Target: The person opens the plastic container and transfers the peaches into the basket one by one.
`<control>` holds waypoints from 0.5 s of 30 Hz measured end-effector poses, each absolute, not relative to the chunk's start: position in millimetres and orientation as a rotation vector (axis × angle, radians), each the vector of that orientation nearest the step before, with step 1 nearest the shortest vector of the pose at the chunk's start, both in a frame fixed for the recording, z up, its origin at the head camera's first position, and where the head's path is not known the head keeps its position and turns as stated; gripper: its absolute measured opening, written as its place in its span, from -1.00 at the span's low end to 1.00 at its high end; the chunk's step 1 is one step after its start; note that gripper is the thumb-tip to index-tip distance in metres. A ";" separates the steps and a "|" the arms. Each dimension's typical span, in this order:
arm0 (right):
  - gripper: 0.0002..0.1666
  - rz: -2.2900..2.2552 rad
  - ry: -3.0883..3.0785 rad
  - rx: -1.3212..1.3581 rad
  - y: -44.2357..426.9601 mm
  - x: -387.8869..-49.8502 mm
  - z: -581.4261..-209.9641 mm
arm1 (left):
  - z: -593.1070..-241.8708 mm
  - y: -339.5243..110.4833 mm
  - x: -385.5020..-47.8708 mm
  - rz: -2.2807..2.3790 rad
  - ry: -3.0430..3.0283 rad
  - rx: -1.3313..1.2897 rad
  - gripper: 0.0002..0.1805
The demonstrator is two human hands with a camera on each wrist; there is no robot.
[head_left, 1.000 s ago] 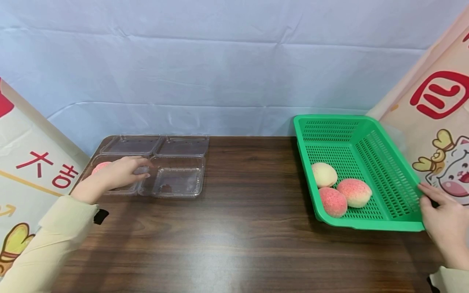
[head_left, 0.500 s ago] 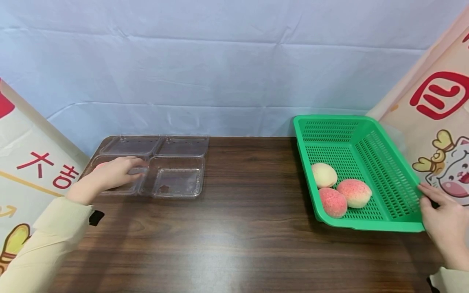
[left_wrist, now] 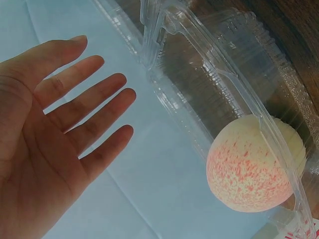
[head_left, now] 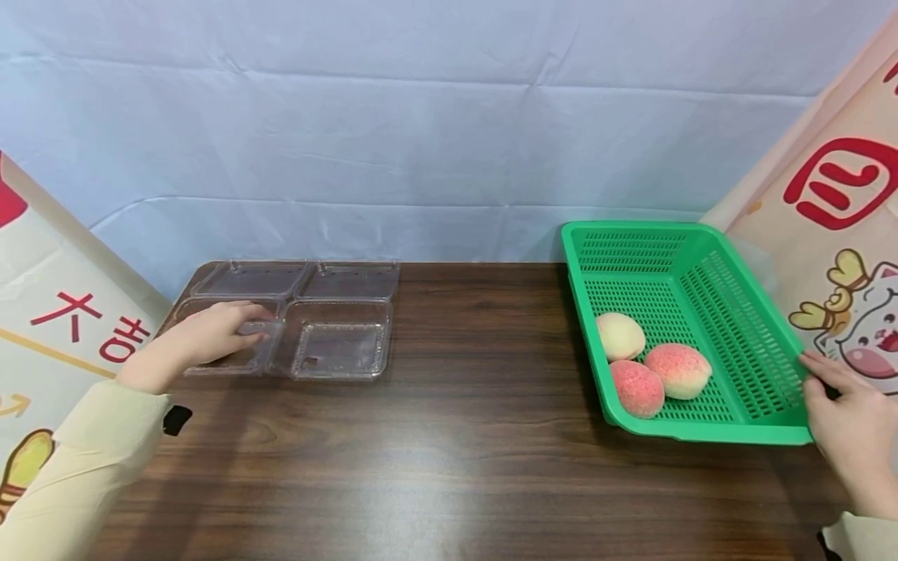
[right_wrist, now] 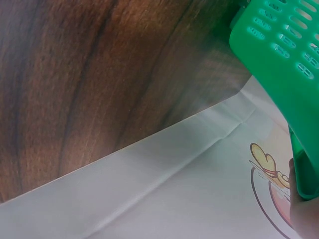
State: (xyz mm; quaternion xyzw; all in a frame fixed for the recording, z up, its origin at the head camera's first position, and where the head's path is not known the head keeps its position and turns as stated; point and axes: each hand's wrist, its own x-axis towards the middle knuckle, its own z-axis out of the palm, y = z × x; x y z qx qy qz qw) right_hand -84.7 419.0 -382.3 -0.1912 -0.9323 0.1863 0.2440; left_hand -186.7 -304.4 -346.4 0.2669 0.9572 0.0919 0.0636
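Observation:
My left hand (head_left: 213, 335) is over the left clear plastic box (head_left: 247, 360), its fingers loosely spread and holding nothing. In the left wrist view the same hand appears palm up front, apart from a pale peach with pink speckles (left_wrist: 249, 174) that sits in the clear box. From the head view my hand mostly covers that peach. At the right, my right hand (head_left: 849, 425) grips the near right corner of a green slotted basket (head_left: 708, 433). Inside the basket lie a cream peach (head_left: 621, 336), a pink-and-cream peach (head_left: 678, 370) and a pink peach (head_left: 637, 388).
A second clear box (head_left: 342, 351) stands beside the first, both with lids folded back toward the cloth backdrop (head_left: 449, 132). Brown wooden table (head_left: 449, 436) stretches between the boxes and the basket. Printed sheets (head_left: 842, 296) border both sides.
My left hand has drifted slightly left over the left box, covering more of the peach there. The right hand and the basket have stayed put.

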 end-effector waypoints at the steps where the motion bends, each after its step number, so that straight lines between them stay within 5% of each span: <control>1: -0.56 0.507 -2.548 -0.526 419.2 -84.6 -382.4 | -346.5 -305.2 -186.8 0.285 2.892 0.820 -0.71; 15: -0.56 0.536 -2.527 -0.534 418.7 -85.7 -385.2 | -345.0 -312.9 -185.8 0.239 2.915 0.742 -0.68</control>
